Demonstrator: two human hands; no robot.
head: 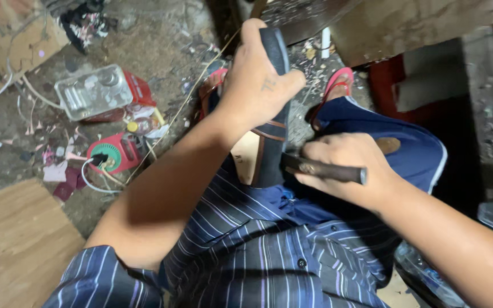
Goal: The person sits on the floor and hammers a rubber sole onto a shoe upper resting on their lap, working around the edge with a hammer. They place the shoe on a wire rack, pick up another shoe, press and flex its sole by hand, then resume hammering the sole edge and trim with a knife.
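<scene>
Looking down from the head view: striped dark-blue shirt (258, 256) nearest, buttoned, thin pale stripes, sleeves rolled. Blue shorts (406, 154) over the lap, pale piping at the hem.

Right hand (343, 168) rests on the lap, grip closed around a dark wooden tool handle (329, 171), round, smooth, metal band near the front; its working end is hidden against the shoe. Left hand (258, 85) grips the dark shoe (272, 131) from above, fingers wrapped over the upper part, thumb out to the right. Shoe stands upright on the thigh between both hands, black glossy upper, tan insole showing, brown strap across. Thin cord (184, 105) runs from near the left hand diagonally down to the floor.

Below the knees, feet in red flip-flops (338, 85) on a gritty concrete floor (155, 45), littered with scraps and shavings. Left of the leg: red round-faced gadget (112, 154) with white wire. Beyond it a clear plastic container (92, 91), rectangular, lying tilted, contents not readable, red box just behind it. Plywood board (18, 245) at lower left, cardboard (21, 40) at far upper left. Worn wooden plank (417, 23) at top right.
</scene>
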